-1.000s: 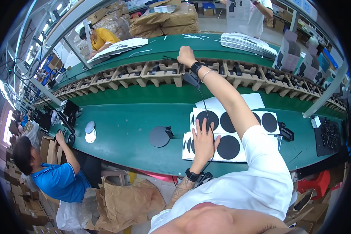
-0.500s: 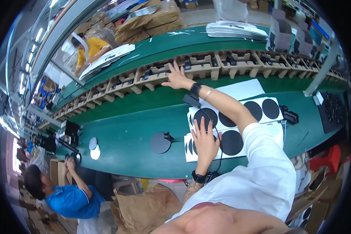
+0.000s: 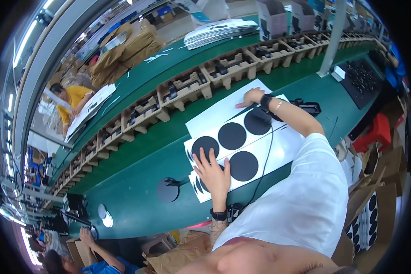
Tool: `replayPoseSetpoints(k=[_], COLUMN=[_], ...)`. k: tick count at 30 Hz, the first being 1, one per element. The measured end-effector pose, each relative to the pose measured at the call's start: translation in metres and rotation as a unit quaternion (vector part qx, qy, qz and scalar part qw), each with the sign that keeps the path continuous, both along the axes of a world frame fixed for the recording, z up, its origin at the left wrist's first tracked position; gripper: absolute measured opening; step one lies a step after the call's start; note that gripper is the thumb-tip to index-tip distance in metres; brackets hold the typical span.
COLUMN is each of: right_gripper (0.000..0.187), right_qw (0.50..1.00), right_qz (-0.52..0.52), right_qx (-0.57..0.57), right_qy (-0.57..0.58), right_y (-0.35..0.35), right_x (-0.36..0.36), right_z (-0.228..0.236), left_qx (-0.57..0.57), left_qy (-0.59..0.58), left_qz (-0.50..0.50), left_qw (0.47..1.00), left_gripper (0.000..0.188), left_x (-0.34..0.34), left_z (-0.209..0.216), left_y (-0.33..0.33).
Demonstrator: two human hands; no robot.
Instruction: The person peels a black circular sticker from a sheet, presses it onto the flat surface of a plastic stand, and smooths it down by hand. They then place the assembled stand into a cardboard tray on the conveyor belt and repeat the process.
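Observation:
My left hand [image 3: 214, 177] lies palm down with fingers spread on white sheets [image 3: 278, 139] bearing rows of black round pads [image 3: 232, 136]. It covers part of the near row. My right hand [image 3: 252, 97] is at the far edge of a blank white sheet [image 3: 214, 116], thumb stretched out and the other fingers bent, partly hidden; no held object shows. Both wrists carry black bands. Beside the right wrist, a small black box [image 3: 261, 115] trails a thin cable toward the left wrist. Left of the sheets, a black round base with a small stand [image 3: 168, 189] rests on the green table.
Brown moulded trays [image 3: 228, 71] with black parts line the belt beyond the table. A grey post [image 3: 332, 41] rises at right, near a dark mat of small black parts [image 3: 361, 82]. Co-workers in yellow [image 3: 75, 100] and blue [image 3: 109, 262] are at left.
My right hand has come back from the trays to the blank white sheet. My left hand stays spread on the pad sheets. The whole view has turned and shifted.

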State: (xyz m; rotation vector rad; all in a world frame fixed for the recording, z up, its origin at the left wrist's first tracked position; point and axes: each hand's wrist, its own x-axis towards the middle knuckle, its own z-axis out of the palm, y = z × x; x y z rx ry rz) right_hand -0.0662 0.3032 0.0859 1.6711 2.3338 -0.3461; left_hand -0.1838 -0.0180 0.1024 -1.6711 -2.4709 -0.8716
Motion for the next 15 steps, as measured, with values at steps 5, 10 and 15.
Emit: replayPoseSetpoints(k=[5, 10, 15], right_gripper=[0.072, 0.059, 0.121], right_qw=[0.994, 0.966, 0.985], right_qz=[0.106, 0.189, -0.097], right_qx=[0.029, 0.109, 0.137], right_qy=[0.027, 0.138, 0.044], right_y=[0.020, 0.033, 0.024], right_x=[0.019, 0.050, 0.052], right_z=[-0.011, -0.017, -0.018], left_qx=[-0.011, -0.002, 0.008], left_qy=[0.012, 0.018, 0.036], left_qz=[0.018, 0.000, -0.009], left_qw=[1.000, 1.000, 0.999], left_gripper=[0.052, 0.051, 0.051], left_x=[0.020, 0.039, 0.062], left_z=[-0.003, -0.014, -0.016], left_y=[0.007, 0.018, 0.021])
